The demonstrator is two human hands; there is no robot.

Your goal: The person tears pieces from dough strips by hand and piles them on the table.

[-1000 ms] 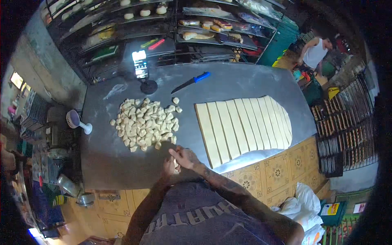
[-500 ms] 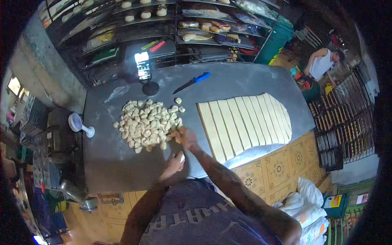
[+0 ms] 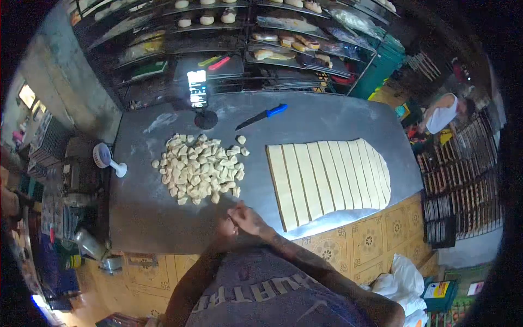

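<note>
Close together at the table's near edge, my left hand (image 3: pixel 226 226) and my right hand (image 3: pixel 248 219) meet just below a heap of small dough pieces (image 3: pixel 199 169). The left fingers are closed around something mostly hidden. My right fingers are bent over the left hand; what they hold, if anything, is too small to make out. To the right lies a flat dough sheet (image 3: pixel 329 180) cut into long strips. A knife (image 3: pixel 262 116) with a blue handle rests behind the dough.
A lit phone (image 3: pixel 198 89) stands on a round base on the dark table (image 3: pixel 163 229). A small fan (image 3: pixel 109 161) is at the left edge. Behind are racks (image 3: pixel 289 54) with bread and trays. Another person (image 3: pixel 441 113) is at the far right.
My right hand was at the edge of the dough heap half a second ago and has come back down to my left hand. The other person has shifted right.
</note>
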